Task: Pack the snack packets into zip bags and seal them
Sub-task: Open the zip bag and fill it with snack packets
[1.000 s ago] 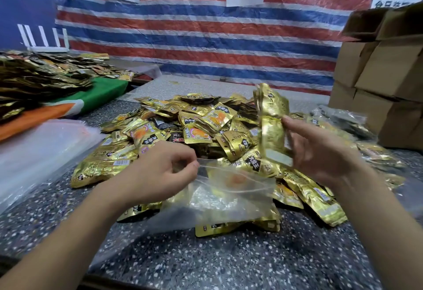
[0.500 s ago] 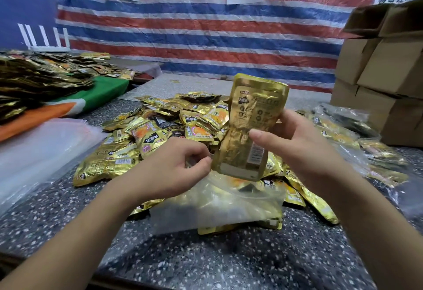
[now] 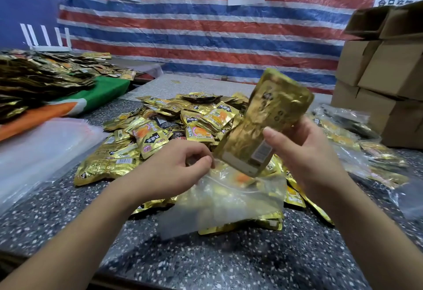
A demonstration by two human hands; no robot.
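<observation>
On the speckled dark stone table (image 3: pixel 229 264), the left hand (image 3: pixel 169 173) pinches the rim of a clear, crinkly plastic zip bag (image 3: pixel 229 200); the right hand (image 3: pixel 306 154) grips a tall, wrinkled gold foil snack packet (image 3: pixel 263 127), its lower end at the bag's mouth.

Bare speckled table (image 3: pixel 240 264) lies open in front of the person, between the two forearms and out to the near edge. Beyond it a wide heap of gold snack packets (image 3: pixel 183 129) blocks the middle. A stack of clear bags (image 3: pixel 39 152) fills the left side, with a darker pile of packets (image 3: pixel 39 79) behind it. Cardboard boxes (image 3: pixel 384 88) wall off the right, filled bags (image 3: pixel 366 143) at their foot. A strip of table behind the heap, below the striped tarp (image 3: pixel 206 38), stays passable.
</observation>
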